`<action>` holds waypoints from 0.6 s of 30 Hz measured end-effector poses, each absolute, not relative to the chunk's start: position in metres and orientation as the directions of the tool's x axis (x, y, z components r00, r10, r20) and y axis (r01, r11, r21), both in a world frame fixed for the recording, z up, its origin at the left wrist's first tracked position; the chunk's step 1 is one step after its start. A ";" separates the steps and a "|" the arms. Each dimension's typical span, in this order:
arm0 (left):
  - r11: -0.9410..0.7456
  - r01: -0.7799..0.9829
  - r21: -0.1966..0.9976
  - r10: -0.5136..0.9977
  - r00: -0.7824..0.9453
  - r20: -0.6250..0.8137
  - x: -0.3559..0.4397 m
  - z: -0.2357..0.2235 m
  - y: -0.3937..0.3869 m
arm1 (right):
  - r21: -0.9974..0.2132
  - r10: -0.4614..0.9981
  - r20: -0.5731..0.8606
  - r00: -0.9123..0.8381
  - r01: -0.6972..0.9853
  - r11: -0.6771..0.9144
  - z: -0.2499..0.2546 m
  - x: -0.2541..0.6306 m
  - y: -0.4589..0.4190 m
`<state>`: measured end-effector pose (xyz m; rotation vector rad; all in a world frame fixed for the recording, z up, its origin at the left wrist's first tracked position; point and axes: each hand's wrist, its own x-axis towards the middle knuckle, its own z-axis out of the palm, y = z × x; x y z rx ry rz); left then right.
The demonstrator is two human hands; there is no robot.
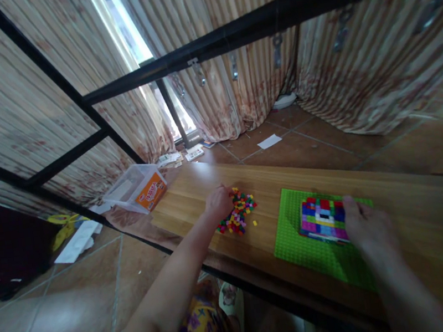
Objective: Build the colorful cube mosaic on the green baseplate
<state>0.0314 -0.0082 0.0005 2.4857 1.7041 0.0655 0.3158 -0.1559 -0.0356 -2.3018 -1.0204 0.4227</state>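
My left hand (219, 203) reaches into the far left part of a pile of small loose toy bricks (239, 219) in many colours. Its fingers are curled together among the bricks; whatever they pinch is hidden. On a green studded baseplate (296, 244) lies a compact build of toy bricks (321, 217), with purple, blue, red, yellow and white pieces in rows. Closed around the right edge of that build is my right hand (366, 224), its thumb on the far side and its other fingers partly hidden.
The wooden tabletop (191, 185) is long and narrow. At its left end stands a clear plastic box (125, 195) with an orange label. A black metal frame (226, 36) with hanging clips crosses in front of striped curtains (204, 0). Papers (270, 141) lie on the tiled floor.
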 end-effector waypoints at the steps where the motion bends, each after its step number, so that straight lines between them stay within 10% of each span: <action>1: -0.363 0.924 0.123 0.928 0.370 -0.043 0.031 0.001 -0.008 | -0.626 0.751 -0.047 0.658 0.567 -0.536 -0.036 0.316 -0.156; 18: -0.456 0.887 0.068 0.876 0.461 -0.145 0.033 0.010 -0.005 | -0.664 0.773 -0.080 0.629 0.545 -0.512 -0.033 0.319 -0.156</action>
